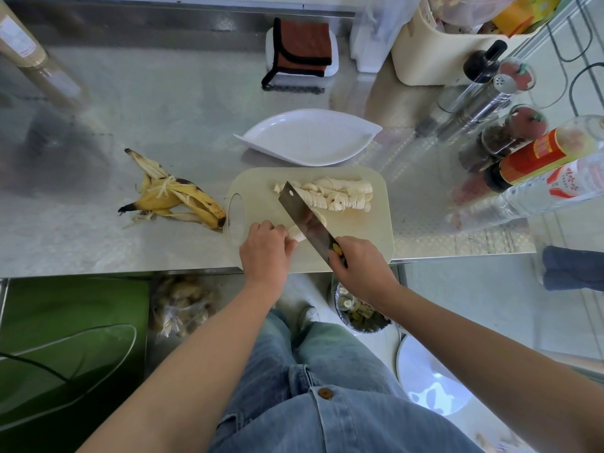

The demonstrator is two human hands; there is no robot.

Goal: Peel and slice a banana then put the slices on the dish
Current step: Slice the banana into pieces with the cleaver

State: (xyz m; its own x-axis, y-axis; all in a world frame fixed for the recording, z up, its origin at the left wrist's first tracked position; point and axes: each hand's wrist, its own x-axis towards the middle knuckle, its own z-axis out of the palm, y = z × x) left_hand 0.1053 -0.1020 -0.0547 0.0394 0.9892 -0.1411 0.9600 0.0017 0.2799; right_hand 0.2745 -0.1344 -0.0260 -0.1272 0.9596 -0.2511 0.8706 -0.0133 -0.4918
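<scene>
Above the jeans [327, 403], the left hand [266, 253] pinches the banana piece [295, 236]; the right hand [359, 268] grips the knife [305, 215] beside the slices [336, 194].

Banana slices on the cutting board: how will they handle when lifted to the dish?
Probably soft and easily squashed: the banana slices are thin rounds. Likely sticky, since they cling in leaning rows. Small, so likely light.

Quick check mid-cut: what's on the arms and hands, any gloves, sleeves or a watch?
Nothing on either: the left hand and right hand are ungloved, with no ring, watch or band showing. The left forearm and right forearm are bare to the frame edge, no sleeve in view. The jeans are faded blue denim.
</scene>
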